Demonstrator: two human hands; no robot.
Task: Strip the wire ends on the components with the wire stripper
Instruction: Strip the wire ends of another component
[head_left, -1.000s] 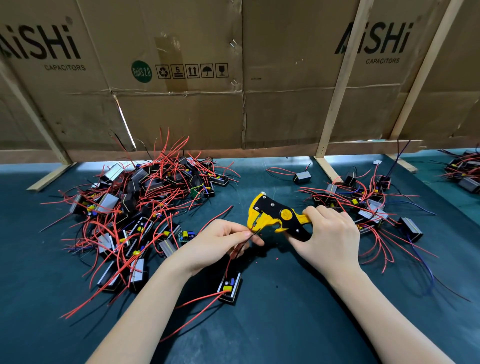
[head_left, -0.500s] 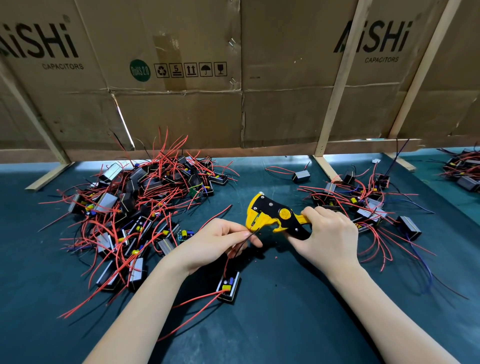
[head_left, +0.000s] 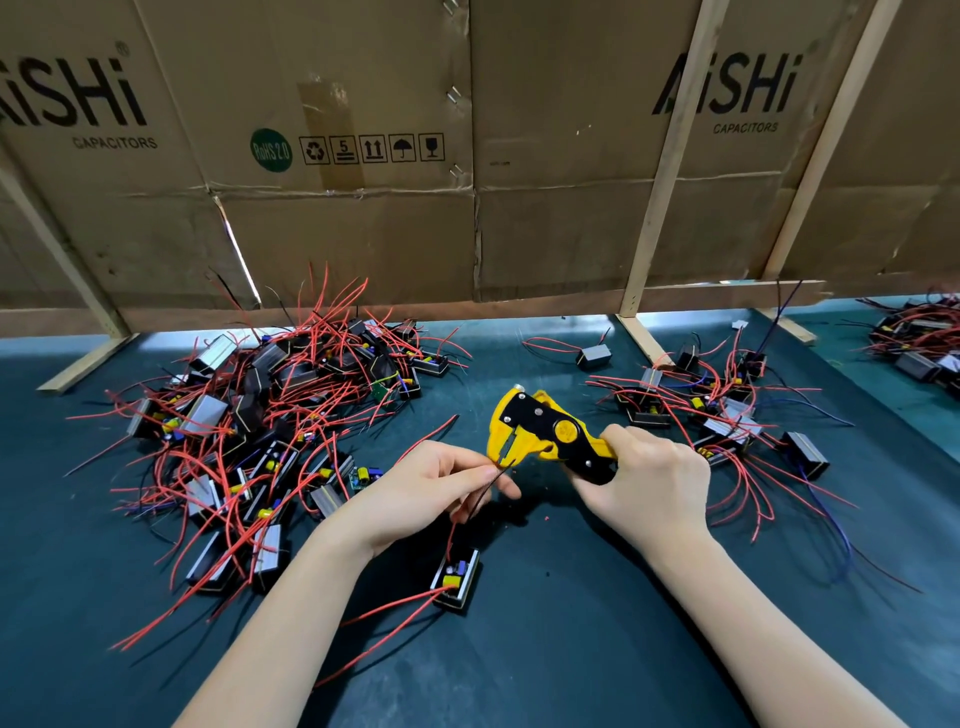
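left pile (head_left: 260, 431) unchanged. right hand (head_left: 644, 483) still gripped stripper (head_left: 545, 431); left hand (head_left: 436, 493) kept pinching wire (head_left: 480, 501), its end now at the stripper's mouth. component (head_left: 456, 576) on mat below. strip looked imminent.

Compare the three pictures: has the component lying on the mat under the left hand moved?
No. The component sits at the same spot against the big pile of components to its left; only the camera shifted slightly.

Component piles (head_left: 270, 431) left and right (head_left: 711, 405)
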